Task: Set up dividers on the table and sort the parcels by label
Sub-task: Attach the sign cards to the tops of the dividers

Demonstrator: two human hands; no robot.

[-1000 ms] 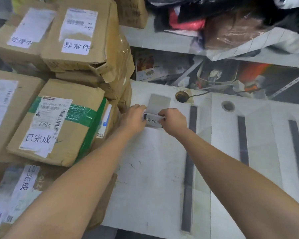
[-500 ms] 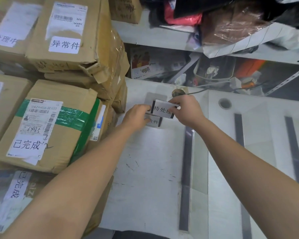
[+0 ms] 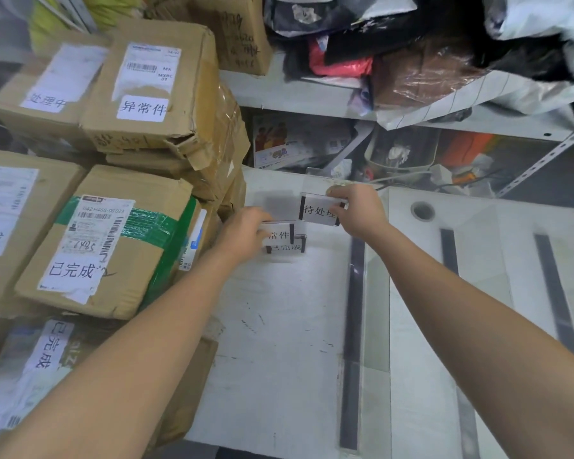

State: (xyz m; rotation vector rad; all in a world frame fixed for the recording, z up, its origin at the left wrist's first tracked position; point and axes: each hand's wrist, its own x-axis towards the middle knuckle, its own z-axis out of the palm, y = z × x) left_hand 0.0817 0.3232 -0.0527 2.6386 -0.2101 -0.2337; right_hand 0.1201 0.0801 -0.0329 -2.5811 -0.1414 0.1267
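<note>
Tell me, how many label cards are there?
3. First card in the right hand; second card in the left hand; third card just below it, partly covered. Others may be hidden.

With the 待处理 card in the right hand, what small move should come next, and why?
Probably set the 待处理 card down at the head of a lane beside the clear divider. The right hand pinches it apart from the 常件 card and 已完成 card, which the left hand holds.
</note>
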